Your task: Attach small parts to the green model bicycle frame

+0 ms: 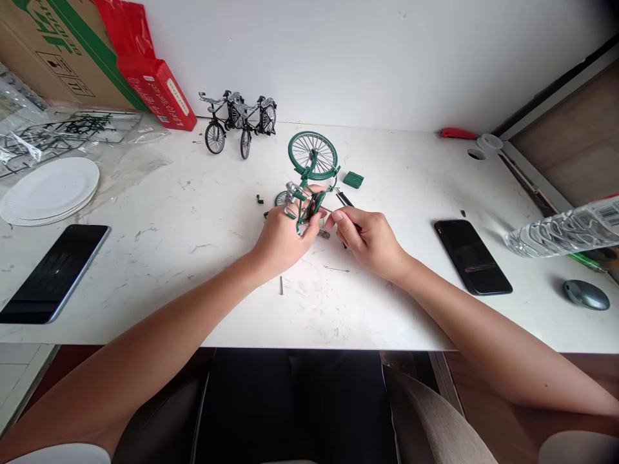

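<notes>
a white marble-look desk (169,258) against a plain wall. the left hand (283,235) clamps the half-built green model bicycle (309,180) upright to steady it (front wheel up), while the right hand (367,235) pinches a thin black screwdriver (344,200) at its frame.

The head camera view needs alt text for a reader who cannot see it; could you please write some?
A left hand grips a green model bicycle on a white table while the right hand holds a thin dark tool to it. Two phones, plates and a finished black model lie around.
</notes>
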Tool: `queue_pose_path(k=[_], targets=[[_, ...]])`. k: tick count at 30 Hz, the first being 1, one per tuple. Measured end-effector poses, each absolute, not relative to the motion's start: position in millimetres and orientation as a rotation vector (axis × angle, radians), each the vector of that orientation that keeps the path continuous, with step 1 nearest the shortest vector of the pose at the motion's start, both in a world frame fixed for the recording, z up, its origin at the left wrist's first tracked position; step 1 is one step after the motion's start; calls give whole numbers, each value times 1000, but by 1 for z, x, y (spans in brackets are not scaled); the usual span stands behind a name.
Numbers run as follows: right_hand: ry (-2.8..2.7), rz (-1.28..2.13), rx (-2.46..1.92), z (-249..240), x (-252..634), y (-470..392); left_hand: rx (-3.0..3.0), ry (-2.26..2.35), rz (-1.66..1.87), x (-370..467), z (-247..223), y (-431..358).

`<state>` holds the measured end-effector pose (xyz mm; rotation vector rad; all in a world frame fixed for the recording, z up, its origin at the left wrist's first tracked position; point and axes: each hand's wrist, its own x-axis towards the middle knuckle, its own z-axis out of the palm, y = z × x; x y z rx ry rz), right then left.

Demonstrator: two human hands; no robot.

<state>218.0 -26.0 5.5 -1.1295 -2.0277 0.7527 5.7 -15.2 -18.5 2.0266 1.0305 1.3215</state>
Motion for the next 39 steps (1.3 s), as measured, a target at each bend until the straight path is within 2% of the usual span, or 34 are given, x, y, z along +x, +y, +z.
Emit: queue_pose_path(k=[8,12,20,26,33,39], targets=[[-1647,1249,-1069,5,206,-34,2095,1103,1353,6,-16,-19],[-1556,1378,-1045,7,205,-33,2102,1114,1347,7,-16,-18],[-1745,1004,-1135,8,209,-26,2104,1096,1380,11,-19,-12],[-2016,996,-1142,34,221,6,2072,1052,1429,7,-21,-3],[-2077,697,-1083,5,207,0,2070,1117,1426,3,-22,3],[-2127,668,-1059,18,201,15,2021,1158,1483,-1,-25,10]])
